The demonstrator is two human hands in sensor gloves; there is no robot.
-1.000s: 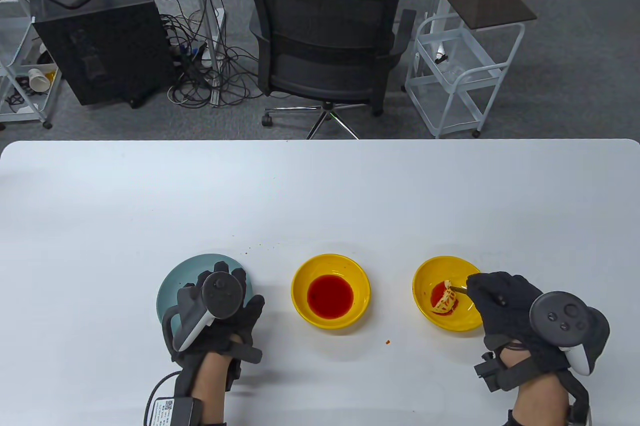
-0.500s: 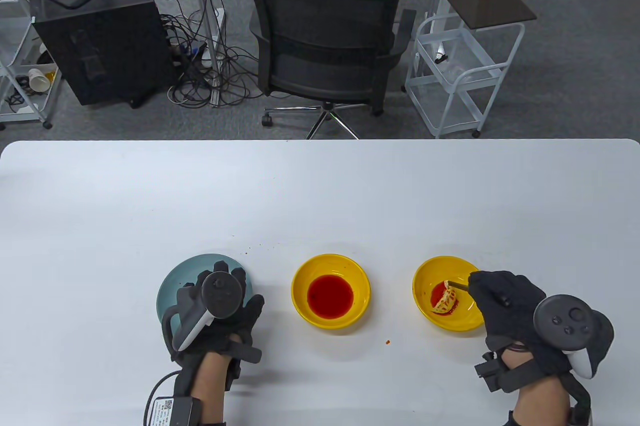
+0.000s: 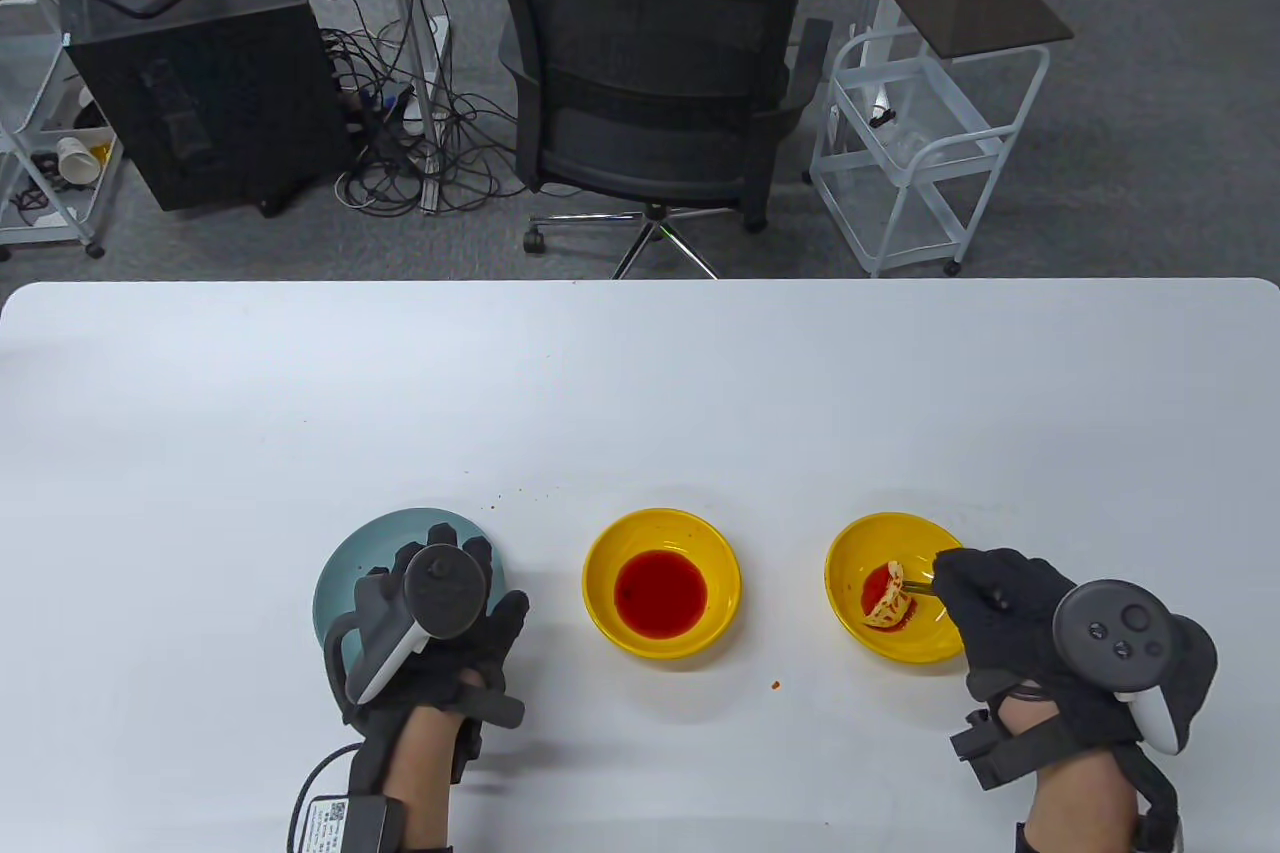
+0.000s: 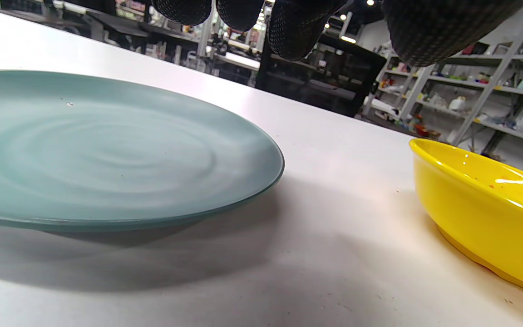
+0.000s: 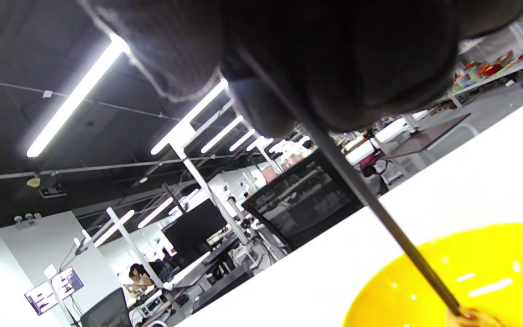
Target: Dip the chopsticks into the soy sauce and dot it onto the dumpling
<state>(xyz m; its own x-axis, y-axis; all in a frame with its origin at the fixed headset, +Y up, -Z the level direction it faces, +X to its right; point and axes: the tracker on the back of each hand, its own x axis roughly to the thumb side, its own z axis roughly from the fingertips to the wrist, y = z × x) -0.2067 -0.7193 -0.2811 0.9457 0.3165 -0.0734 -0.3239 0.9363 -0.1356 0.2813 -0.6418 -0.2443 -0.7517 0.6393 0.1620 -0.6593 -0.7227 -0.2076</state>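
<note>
Two yellow bowls on the worktop: one with red sauce at the centre, one with the dumpling at 3 o'clock from it. One dumpling. One teal plate at 9 o'clock from the sauce bowl. One pair of chopsticks. Two gloved hands, left and right, one tracker apiece. One office chair at 12 o'clock beyond the worktop.

The table view was bright and evenly lit from overhead, sharp throughout, with the white worktop showing only soft, faint shadows under the hands and bowls. In the left wrist view a broad soft shadow lay beneath the green plate and small white glints marked the yellow bowl; the background shelves bowed at the right edge. The right wrist view was tilted, its ceiling light strips flaring in the upper left, and the glove at top was dark and blurred.
</note>
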